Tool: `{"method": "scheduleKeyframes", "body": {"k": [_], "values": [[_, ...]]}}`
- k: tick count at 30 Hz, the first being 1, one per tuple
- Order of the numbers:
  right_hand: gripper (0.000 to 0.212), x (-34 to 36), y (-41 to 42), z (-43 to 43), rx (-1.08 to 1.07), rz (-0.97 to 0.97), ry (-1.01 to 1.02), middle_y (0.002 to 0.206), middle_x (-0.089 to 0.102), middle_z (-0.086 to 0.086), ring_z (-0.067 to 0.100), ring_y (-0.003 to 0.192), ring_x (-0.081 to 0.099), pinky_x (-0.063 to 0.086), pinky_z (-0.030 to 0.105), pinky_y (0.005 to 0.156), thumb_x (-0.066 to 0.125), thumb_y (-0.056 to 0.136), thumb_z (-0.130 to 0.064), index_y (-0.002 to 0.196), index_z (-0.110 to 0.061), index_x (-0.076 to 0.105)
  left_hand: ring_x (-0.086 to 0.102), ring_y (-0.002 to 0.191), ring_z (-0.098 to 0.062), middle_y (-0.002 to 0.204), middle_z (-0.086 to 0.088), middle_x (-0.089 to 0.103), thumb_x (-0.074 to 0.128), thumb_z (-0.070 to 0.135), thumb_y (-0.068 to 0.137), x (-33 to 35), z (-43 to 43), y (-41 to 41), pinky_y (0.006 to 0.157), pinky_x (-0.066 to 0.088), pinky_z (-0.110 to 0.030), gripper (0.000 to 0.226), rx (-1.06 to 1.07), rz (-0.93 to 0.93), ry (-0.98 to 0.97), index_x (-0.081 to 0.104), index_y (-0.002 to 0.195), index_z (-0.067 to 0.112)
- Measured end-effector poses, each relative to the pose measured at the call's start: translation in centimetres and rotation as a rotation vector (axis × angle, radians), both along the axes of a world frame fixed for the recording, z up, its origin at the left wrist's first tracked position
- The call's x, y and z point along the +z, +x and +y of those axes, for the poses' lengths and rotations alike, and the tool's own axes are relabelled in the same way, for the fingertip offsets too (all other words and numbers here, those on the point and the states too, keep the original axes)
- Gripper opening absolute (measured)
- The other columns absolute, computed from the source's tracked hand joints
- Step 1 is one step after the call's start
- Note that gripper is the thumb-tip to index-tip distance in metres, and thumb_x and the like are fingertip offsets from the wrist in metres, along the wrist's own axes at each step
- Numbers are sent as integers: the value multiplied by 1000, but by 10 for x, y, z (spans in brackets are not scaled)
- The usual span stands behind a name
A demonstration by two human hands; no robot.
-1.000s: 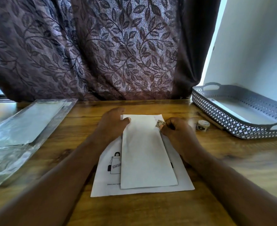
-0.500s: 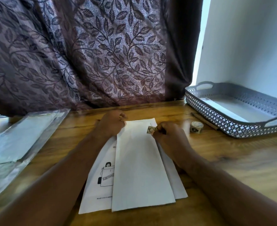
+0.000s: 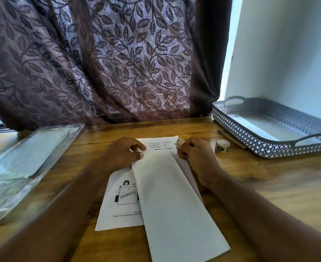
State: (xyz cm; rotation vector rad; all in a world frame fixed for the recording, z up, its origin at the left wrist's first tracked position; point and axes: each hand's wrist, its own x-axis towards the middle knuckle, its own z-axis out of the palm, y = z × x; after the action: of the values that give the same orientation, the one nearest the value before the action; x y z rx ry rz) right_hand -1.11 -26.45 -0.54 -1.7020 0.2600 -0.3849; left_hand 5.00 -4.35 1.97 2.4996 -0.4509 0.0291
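Observation:
A long white envelope [image 3: 174,201] lies slanted on a printed sheet [image 3: 121,210] with a "confidential" drawing, on the wooden table [image 3: 269,186]. My left hand [image 3: 123,154] pinches the envelope's upper left corner between thumb and fingers. My right hand [image 3: 195,156] is at the envelope's upper right corner, fingers curled round a small patterned sticker piece [image 3: 179,142]. The sheet's printed top edge shows between my hands.
A grey perforated tray [image 3: 250,137] with handles stands at the right, a white paper inside it. A small patterned tape roll [image 3: 222,145] and a thin pencil [image 3: 231,138] lie beside it. A clear plastic sleeve [image 3: 23,157] lies on the left. A leaf-patterned curtain [image 3: 108,59] hangs behind.
The envelope has slid toward me and turned slantwise, baring the sheet's printed top. My left hand went from resting flat on the corner to pinching it. The camera has tilted.

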Motion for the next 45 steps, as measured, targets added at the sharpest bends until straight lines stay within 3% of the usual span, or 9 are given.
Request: {"method": "scheduleKeyframes", "body": {"k": [2,5,9,13,14,18,34,40,45], "values": [[19,-1,1,-1,6,-5,33,93,71,25,27,79,61,50,44,71,61,94,-11,78,0,64,56,90,-14,96,4,59,78,42,81,-5,-7,-6,73,36,-27,28,80,-196,71,71,105,29],[18,-1,1,0,15,-15,7,87,72,20,26,81,63,54,45,75,58,96,-8,80,-3,65,53,91,-11,97,7,55,74,60,76,-6,-21,-22,74,37,-29,43,9,-178,85,71,107,30],[16,9,12,-1,73,13,-408,79,68,4,22,77,64,52,41,68,62,96,-16,84,-10,69,49,93,-9,112,4,56,73,70,70,-14,-27,-26,77,37,-27,66,-35,-114,112,65,121,29],[27,30,31,0,271,160,-625,122,67,9,24,115,60,50,31,90,58,99,-16,121,-9,71,46,97,-10,110,6,51,74,69,70,-20,-27,-25,80,36,-27,71,-61,-88,124,61,128,29],[30,31,37,0,318,175,-712,122,66,10,24,115,59,50,32,92,56,99,-17,125,-9,69,46,98,-10,109,6,50,75,67,70,-19,-27,-25,80,36,-27,70,-69,-88,115,61,128,29],[24,32,56,3,339,295,-801,76,60,-1,14,65,53,45,23,62,57,92,-22,98,-4,72,48,95,-9,105,8,50,73,71,69,-23,-25,-21,78,37,-27,70,-60,-95,96,63,124,31],[35,31,66,3,483,325,-1007,96,57,6,22,91,55,41,24,65,62,98,-33,111,-2,69,43,120,-17,129,2,51,58,74,80,-32,-30,-17,92,37,-31,69,-51,-246,181,48,141,42],[22,27,68,0,442,269,-985,72,47,-8,10,70,49,29,19,52,69,92,-32,104,-13,70,40,116,-20,121,2,46,33,89,67,-33,-28,-17,92,39,-34,81,-71,-275,213,54,135,49],[29,26,68,-2,467,245,-994,80,52,-7,11,75,51,28,14,51,69,93,-26,111,-4,72,39,113,-19,118,2,47,58,73,79,-31,-29,-19,92,40,-34,54,-67,-272,180,64,126,46]]}}
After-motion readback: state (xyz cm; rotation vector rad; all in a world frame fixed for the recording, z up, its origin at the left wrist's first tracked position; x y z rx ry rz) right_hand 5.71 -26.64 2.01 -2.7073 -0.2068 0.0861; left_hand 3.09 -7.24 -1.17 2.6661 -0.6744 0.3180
